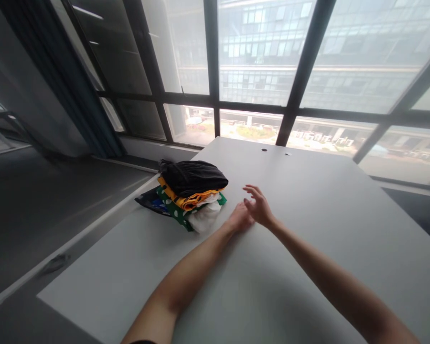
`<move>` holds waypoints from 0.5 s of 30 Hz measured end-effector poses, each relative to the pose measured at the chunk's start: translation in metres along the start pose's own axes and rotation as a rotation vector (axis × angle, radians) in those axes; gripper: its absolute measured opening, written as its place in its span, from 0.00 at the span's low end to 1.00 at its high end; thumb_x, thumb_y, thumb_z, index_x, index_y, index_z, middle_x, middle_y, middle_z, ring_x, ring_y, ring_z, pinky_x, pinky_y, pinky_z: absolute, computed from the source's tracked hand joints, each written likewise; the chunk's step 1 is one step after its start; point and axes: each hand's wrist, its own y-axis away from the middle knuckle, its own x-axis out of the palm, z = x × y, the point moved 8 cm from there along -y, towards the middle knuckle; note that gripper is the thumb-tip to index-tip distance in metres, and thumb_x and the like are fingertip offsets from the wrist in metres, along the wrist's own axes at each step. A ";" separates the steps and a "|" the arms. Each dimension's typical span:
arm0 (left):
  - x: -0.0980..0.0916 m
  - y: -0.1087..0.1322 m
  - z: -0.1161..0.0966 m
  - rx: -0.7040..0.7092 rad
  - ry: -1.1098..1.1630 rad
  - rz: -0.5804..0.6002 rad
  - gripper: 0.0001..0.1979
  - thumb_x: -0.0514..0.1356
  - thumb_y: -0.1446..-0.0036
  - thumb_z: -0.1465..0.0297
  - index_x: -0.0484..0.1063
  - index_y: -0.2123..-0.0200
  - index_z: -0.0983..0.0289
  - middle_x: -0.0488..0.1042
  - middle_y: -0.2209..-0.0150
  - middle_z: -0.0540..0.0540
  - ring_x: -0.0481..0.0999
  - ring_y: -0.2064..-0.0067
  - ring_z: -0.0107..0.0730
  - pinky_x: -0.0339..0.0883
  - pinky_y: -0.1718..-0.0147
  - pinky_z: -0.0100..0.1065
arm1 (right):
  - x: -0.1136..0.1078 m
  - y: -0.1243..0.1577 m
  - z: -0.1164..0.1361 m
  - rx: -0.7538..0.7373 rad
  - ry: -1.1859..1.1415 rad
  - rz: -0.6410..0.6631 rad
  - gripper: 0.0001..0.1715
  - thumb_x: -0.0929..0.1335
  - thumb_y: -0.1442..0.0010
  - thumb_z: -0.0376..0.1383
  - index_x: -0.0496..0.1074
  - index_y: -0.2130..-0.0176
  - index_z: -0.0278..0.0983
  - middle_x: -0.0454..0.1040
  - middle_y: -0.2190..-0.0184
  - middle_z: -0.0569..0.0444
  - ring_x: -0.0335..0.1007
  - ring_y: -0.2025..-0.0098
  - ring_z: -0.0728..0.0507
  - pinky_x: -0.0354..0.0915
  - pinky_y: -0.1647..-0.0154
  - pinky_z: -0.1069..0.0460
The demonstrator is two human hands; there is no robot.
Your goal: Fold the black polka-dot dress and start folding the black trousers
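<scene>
A stack of folded cloths lies on the white table (294, 191) to the left of my hands. On top is a black cloth (195, 177). Under it come a yellow-orange cloth (175, 195), a green cloth with pale spots (175, 210) and a bunched white cloth (205, 217). A dark item with a blue patch (150, 200) sticks out at the lower left. My left hand (241, 216) is low over the table just right of the stack, its fingers mostly hidden by my right hand. My right hand (260, 205) is open, fingers apart, holding nothing.
Two small round holes, one dark (264, 150), are near the table's far edge. Beyond stands a wall of dark-framed windows (252, 102). A blue-grey curtain (68, 91) hangs at the left, above the grey floor (107, 191).
</scene>
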 end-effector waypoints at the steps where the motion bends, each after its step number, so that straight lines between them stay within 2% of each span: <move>1: -0.001 0.000 -0.002 0.002 -0.007 0.007 0.21 0.59 0.33 0.69 0.73 0.39 0.61 0.71 0.34 0.61 0.68 0.33 0.49 0.60 0.33 0.49 | -0.024 0.011 -0.036 0.170 0.014 -0.077 0.23 0.65 0.38 0.36 0.74 0.44 0.40 0.72 0.41 0.44 0.75 0.47 0.39 0.75 0.49 0.41; 2: -0.001 -0.001 -0.003 -0.003 -0.016 0.021 0.20 0.59 0.33 0.68 0.74 0.39 0.60 0.70 0.34 0.60 0.67 0.32 0.49 0.59 0.32 0.50 | -0.046 0.023 -0.063 0.258 0.039 -0.123 0.24 0.64 0.38 0.37 0.74 0.45 0.37 0.74 0.44 0.41 0.77 0.51 0.38 0.77 0.54 0.41; 4: -0.001 -0.001 -0.004 -0.018 -0.040 0.053 0.19 0.57 0.31 0.66 0.75 0.40 0.57 0.68 0.32 0.57 0.65 0.31 0.46 0.57 0.31 0.49 | -0.089 0.050 -0.103 0.365 0.090 -0.198 0.25 0.62 0.39 0.37 0.75 0.46 0.35 0.75 0.46 0.38 0.77 0.53 0.38 0.77 0.56 0.41; 8: -0.002 -0.001 -0.004 -0.037 -0.070 0.088 0.20 0.56 0.30 0.65 0.74 0.38 0.57 0.67 0.31 0.56 0.63 0.29 0.43 0.55 0.30 0.46 | -0.156 0.101 -0.140 0.484 0.203 -0.294 0.26 0.62 0.41 0.38 0.77 0.48 0.34 0.76 0.47 0.38 0.75 0.49 0.35 0.75 0.49 0.39; 11: -0.002 -0.002 -0.003 -0.052 -0.079 0.099 0.21 0.56 0.31 0.65 0.73 0.37 0.58 0.67 0.31 0.56 0.63 0.29 0.44 0.54 0.29 0.47 | -0.177 0.124 -0.150 0.529 0.264 -0.298 0.29 0.61 0.40 0.39 0.77 0.46 0.32 0.76 0.46 0.37 0.74 0.45 0.35 0.72 0.43 0.39; 15: -0.003 -0.005 -0.002 -0.080 -0.088 0.115 0.23 0.56 0.33 0.66 0.73 0.37 0.59 0.66 0.30 0.56 0.62 0.28 0.43 0.52 0.28 0.48 | -0.171 0.129 -0.149 0.496 0.319 -0.218 0.29 0.63 0.39 0.40 0.76 0.43 0.34 0.75 0.40 0.41 0.68 0.36 0.37 0.61 0.32 0.41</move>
